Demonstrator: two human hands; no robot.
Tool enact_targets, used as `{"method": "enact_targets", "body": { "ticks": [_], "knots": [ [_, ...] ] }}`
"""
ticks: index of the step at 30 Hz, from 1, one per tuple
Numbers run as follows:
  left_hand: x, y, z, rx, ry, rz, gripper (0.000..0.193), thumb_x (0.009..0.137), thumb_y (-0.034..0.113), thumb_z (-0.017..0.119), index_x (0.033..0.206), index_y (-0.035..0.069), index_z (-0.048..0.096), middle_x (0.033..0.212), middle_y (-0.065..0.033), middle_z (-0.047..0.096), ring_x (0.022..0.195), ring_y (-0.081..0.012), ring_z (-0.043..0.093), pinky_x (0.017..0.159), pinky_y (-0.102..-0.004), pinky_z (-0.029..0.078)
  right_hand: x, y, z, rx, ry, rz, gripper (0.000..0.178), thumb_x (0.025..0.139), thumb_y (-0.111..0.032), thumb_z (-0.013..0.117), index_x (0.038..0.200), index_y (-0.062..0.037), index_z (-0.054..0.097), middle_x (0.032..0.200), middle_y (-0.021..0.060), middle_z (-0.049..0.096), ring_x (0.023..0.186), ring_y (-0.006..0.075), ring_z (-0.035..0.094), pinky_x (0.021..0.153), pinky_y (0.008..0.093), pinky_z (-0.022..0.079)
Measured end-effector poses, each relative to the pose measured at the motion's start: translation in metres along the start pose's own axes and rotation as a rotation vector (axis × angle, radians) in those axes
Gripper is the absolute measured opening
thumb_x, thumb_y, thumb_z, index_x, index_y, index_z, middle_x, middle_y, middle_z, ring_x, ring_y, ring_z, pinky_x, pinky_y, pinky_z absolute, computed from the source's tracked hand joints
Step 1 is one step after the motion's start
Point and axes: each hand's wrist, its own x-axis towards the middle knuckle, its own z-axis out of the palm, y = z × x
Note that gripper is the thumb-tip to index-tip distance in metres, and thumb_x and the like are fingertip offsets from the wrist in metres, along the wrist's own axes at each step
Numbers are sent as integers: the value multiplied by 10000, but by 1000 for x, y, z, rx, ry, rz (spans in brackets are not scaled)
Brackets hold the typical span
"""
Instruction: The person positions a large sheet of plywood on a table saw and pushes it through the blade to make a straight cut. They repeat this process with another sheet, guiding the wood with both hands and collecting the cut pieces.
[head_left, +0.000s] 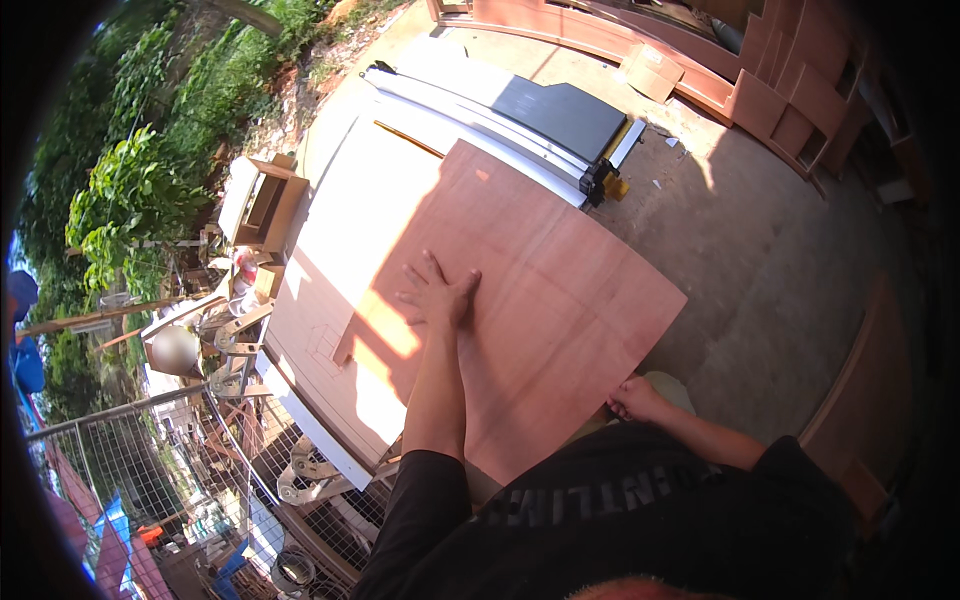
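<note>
Left hand (437,295) spreads flat on the reddish panel (560,265); well apart, the right hand (638,399) curls at its edge, grip unclear, with most of the panel ahead-left of that hand.

This looks like an open-air woodworking workshop: a broad reddish wooden panel (560,270) lies on a pale counter (315,290) at the centre, a metal guide rail (490,133) at one o'clock, wooden frames (755,100) at two, concrete floor (770,240) at three, wire fence (125,450) at eight and leafy bushes (135,195) at ten.
</note>
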Motion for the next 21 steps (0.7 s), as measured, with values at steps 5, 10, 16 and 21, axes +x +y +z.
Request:
{"method": "enact_targets", "body": {
  "ticks": [5,10,16,21],
  "knots": [
    [2,0,-2,-2,-5,-4,1099,765,681,709,1627,352,112,1709,-87,-48,1513,-526,-56,1109,-793,81,3,0,1,9,4,-1,226,966,-176,624,798,-30,665,651,30,631,534,111,577,472,261,460],
    [3,1,-4,-11,-8,-4,1104,759,681,714,1627,352,116,1709,-81,-47,1513,-524,-65,1110,-792,83,6,-2,3,2,8,23,223,963,-168,626,798,-24,668,652,30,630,537,110,576,476,260,461],
    [5,1,-8,-8,-15,-7,1104,760,678,717,1627,353,115,1709,-78,-58,1513,-525,-68,1110,-793,84,9,-6,4,15,-2,30,222,964,-157,623,798,-18,672,655,34,631,540,113,575,480,262,462],
    [12,-2,-7,-7,-6,7,1113,761,690,713,1628,351,104,1708,-87,-55,1510,-533,-63,1110,-793,86,11,-11,7,16,6,32,228,964,-157,625,793,-14,673,658,36,632,544,115,576,484,263,463]
  ]
}}
